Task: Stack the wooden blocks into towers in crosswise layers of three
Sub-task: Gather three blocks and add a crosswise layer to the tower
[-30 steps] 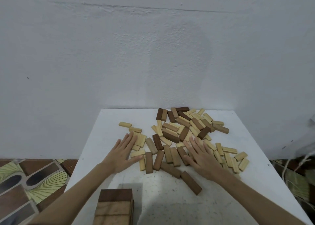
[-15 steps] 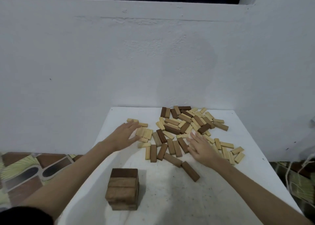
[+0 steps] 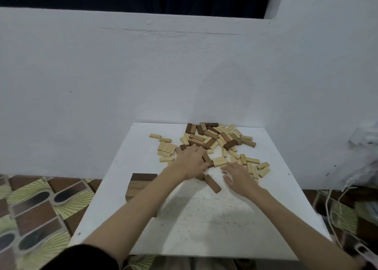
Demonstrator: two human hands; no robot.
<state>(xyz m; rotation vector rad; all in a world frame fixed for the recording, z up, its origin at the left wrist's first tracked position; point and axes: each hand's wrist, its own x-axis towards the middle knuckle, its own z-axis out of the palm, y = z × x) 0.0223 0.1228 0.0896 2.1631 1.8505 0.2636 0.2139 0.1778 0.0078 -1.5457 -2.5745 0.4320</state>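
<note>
Several loose wooden blocks (image 3: 212, 139), pale and dark, lie scattered over the far half of the white table (image 3: 214, 224). My left hand (image 3: 191, 161) lies over the middle of the pile, fingers spread across dark blocks; whether it grips one is hidden. My right hand (image 3: 237, 174) hovers just right of it, fingers loosely apart, holding nothing, beside pale blocks (image 3: 254, 167). A single dark block (image 3: 212, 183) lies between the hands, nearer me. A short tower of dark blocks (image 3: 141, 182) stands at the table's left, partly covered by my left forearm.
The table stands against a white wall (image 3: 163, 75). Patterned floor tiles (image 3: 41, 204) show to the left. White cords (image 3: 335, 212) and a pale bundle hang off the right side. The near half of the table carries only small specks.
My left hand has swept right from the pale blocks at the pile's left edge onto the dark blocks in the middle. My right hand has pulled back slightly towards me. The view has tilted.
</note>
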